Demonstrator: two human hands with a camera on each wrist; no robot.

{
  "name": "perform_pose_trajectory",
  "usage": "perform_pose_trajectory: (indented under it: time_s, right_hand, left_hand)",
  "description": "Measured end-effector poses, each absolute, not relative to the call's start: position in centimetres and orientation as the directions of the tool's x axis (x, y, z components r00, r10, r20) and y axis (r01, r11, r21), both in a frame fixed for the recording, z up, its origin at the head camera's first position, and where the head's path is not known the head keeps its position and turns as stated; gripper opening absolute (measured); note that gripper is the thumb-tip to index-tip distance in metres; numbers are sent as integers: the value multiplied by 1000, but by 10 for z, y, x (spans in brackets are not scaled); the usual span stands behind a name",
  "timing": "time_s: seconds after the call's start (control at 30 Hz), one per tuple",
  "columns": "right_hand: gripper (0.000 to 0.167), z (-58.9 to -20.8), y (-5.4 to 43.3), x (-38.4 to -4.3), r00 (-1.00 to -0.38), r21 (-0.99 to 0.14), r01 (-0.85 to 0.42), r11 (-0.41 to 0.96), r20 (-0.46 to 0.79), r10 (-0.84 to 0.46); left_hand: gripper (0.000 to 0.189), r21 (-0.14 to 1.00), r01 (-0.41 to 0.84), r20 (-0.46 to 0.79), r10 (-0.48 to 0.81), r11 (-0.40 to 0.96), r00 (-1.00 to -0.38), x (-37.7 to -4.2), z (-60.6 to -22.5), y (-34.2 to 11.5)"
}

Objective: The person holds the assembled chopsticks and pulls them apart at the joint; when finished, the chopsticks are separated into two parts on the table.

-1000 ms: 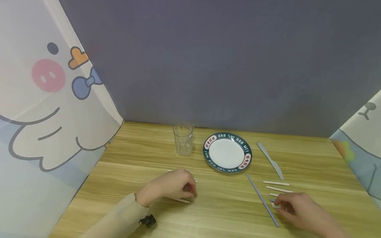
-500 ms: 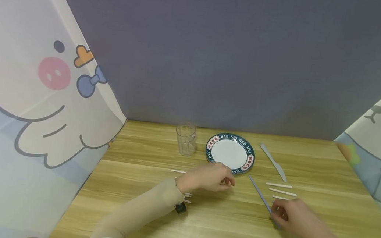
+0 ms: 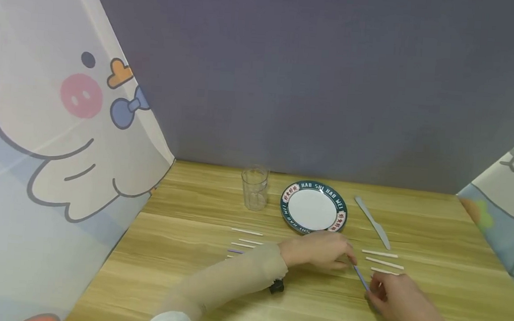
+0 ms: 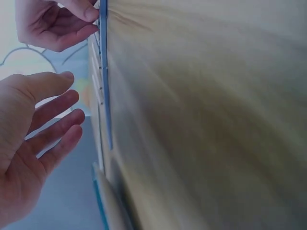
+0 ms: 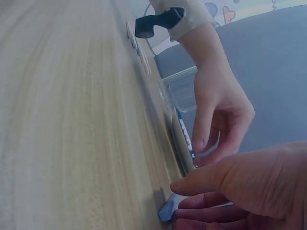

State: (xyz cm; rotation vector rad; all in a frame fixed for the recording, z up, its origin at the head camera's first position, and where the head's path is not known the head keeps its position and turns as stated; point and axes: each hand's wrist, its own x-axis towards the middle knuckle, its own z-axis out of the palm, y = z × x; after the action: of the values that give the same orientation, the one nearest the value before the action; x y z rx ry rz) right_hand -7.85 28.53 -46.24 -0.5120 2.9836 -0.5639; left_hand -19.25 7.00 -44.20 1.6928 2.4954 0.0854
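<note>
A long thin purple stick (image 3: 360, 277) lies slanted on the wooden table, between my two hands. My right hand (image 3: 397, 297) pinches its near end, and a short tip of the stick (image 5: 168, 210) pokes out past the thumb and fingers in the right wrist view. Reaching across from the left, my left hand (image 3: 322, 249) has its fingertips over the far end of the stick. In the left wrist view the fingers of that left hand (image 4: 29, 124) are loosely spread, with nothing between them and the thumb.
A round plate (image 3: 313, 209) with a dark green lettered rim sits behind my left hand. Left of it stands a clear cup (image 3: 255, 187); to the right lies a pale plastic knife (image 3: 373, 222). Short white sticks (image 3: 384, 262) lie at the right, and several more sticks (image 3: 246, 232) at the left.
My left hand has swept rightward from the left group of sticks to the far end of the long purple stick. My right hand has left the short sticks for that stick's near end.
</note>
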Motion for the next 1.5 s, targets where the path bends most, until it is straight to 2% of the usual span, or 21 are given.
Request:
perform_pose_trajectory:
  time_s: [0.13,0.27,0.47,0.67,0.87,1.13,1.37,1.5]
  right_hand:
    - [25,-465,285,-76,-944,-373,-313,873,17,-331]
    - [24,-467,284,-76,-942,-377,-315,871,14,-335]
    - [25,-468,283,-76,-928,-384,-357,852,45,-369]
    - [26,-461,280,-75,-924,-392,-375,840,80,-375]
    - [28,-442,270,-80,-916,-320,-397,860,194,-350]
    - [30,-409,249,-91,-772,-175,-576,799,438,-460]
    - [28,-392,231,-98,-703,-137,-641,755,499,-506]
    - [28,-388,223,-100,-685,-140,-664,734,507,-523]
  left_hand:
    - [26,168,909,-95,924,382,-371,-195,-449,83]
    - [29,172,896,-149,910,408,-386,-196,-452,91]
    - [13,161,896,-195,904,413,-381,-198,-454,96]
    - [6,204,903,-168,922,378,-348,-199,-451,87]
    - [8,267,891,-59,929,368,-366,-195,-433,57]
    - [8,329,893,186,906,308,-381,-183,-407,3]
    - [8,355,879,354,824,319,-443,-170,-400,-28]
    - [8,352,867,400,781,352,-479,-165,-400,-38]
